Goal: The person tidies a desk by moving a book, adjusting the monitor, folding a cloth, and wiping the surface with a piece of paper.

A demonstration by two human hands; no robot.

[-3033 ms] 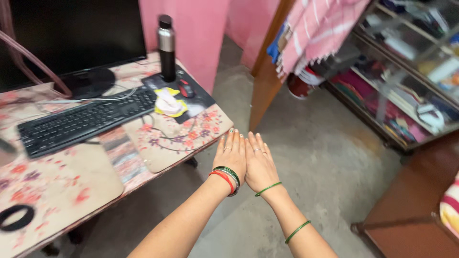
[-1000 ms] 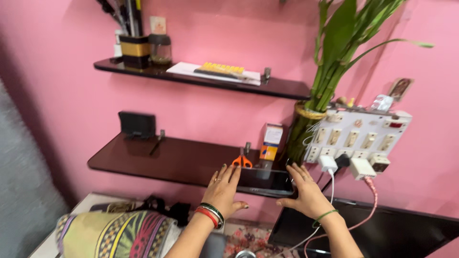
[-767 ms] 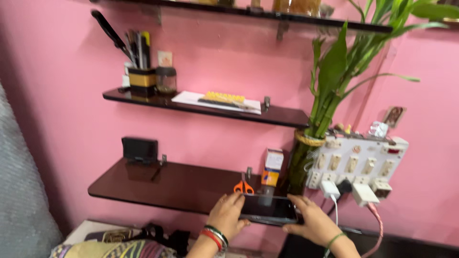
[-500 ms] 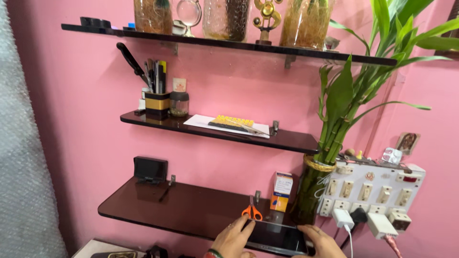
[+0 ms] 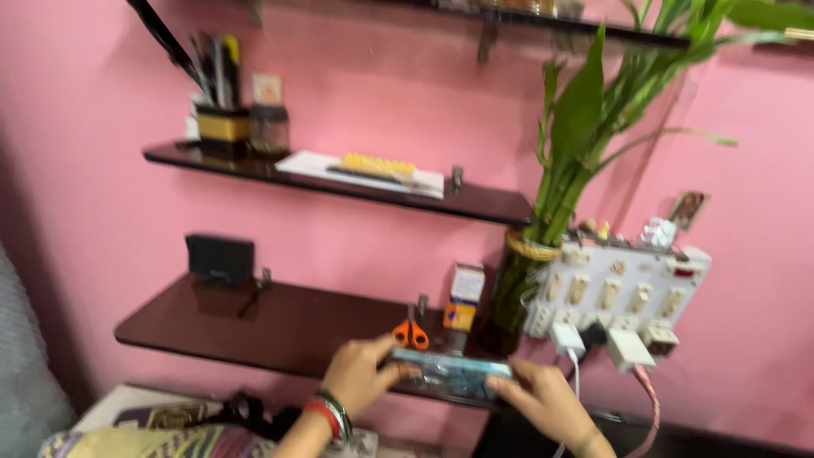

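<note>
I have the phone (image 5: 449, 374) pinched at both ends, my left hand (image 5: 360, 373) on one side and my right hand (image 5: 543, 399) on the other, just above the lower shelf (image 5: 254, 326). I should keep it flat and miss the scissors (image 5: 411, 332).

Two bare hands, no sleeves in view. Left hand (image 5: 360, 373) has a stack of bangles at the wrist, red, green and dark bands. Right hand (image 5: 543, 405) has one thin greenish bangle at the wrist, blurred
</note>
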